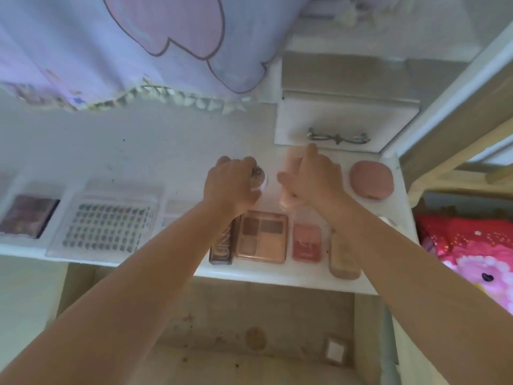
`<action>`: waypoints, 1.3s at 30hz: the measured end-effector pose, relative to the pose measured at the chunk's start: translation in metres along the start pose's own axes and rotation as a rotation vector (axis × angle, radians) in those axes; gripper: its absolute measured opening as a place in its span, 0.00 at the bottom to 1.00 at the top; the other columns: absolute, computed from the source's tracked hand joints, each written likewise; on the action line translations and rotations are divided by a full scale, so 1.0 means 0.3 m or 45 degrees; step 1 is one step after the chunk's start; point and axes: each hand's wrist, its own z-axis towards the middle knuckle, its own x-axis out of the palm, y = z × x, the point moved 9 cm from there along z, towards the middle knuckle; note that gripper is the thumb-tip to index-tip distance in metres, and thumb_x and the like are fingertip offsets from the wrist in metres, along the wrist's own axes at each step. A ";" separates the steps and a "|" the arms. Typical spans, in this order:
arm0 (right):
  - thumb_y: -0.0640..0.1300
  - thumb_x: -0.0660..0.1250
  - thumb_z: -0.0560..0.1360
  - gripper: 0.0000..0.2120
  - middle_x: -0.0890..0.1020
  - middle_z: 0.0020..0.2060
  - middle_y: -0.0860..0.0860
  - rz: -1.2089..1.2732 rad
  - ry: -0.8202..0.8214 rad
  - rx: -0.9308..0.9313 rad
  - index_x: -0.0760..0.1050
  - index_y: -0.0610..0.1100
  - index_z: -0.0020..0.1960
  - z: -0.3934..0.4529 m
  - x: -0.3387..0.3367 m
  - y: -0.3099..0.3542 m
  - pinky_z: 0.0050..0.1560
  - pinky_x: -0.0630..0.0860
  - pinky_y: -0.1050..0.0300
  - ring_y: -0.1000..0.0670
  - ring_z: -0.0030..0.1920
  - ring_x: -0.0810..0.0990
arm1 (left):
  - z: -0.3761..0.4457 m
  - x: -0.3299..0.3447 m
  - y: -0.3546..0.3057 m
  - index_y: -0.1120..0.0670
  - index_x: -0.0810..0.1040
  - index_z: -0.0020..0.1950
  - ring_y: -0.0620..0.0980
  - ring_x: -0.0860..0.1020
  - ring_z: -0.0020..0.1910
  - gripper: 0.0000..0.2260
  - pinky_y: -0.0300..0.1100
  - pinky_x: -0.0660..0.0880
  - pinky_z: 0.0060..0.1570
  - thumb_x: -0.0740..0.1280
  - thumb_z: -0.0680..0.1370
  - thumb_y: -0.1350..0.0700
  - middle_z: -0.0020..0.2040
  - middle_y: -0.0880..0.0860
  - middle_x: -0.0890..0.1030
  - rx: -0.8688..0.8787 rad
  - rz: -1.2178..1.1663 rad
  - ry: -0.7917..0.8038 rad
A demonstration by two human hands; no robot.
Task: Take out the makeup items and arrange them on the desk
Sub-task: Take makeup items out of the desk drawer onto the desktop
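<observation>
On tabletop rear | left grip curled round jar | right grip fingers extended, blurred, holding unclear | palette near edge

Lilac curtain hanging above, red pillow at right

Slim brown rectangular box: pale lettering, "UNNY". Small round white-lidded jar: dark letters, partly hidden, unreadable.
</observation>
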 end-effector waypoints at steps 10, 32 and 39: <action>0.47 0.60 0.76 0.22 0.68 0.61 0.38 -0.293 0.083 -0.087 0.61 0.34 0.64 0.129 0.079 -0.004 0.51 0.70 0.53 0.39 0.58 0.73 | 0.215 0.060 0.018 0.54 0.70 0.63 0.54 0.68 0.61 0.16 0.42 0.67 0.55 0.65 0.75 0.56 0.55 0.53 0.78 0.076 0.020 0.108; 0.44 0.59 0.77 0.12 0.79 0.51 0.40 -0.184 0.479 0.170 0.74 0.36 0.54 -0.720 0.403 -0.520 0.43 0.68 0.56 0.42 0.51 0.77 | -0.762 0.520 0.005 0.56 0.71 0.50 0.60 0.79 0.38 0.11 0.48 0.78 0.33 0.56 0.74 0.51 0.42 0.60 0.80 0.685 0.076 0.098; 0.41 0.54 0.78 0.15 0.78 0.55 0.38 -0.478 0.654 0.319 0.74 0.35 0.57 -0.700 0.602 -0.602 0.51 0.71 0.54 0.41 0.55 0.76 | -0.936 0.608 0.062 0.54 0.79 0.42 0.53 0.79 0.30 0.15 0.40 0.60 0.38 0.55 0.76 0.50 0.36 0.50 0.82 0.558 0.207 -0.037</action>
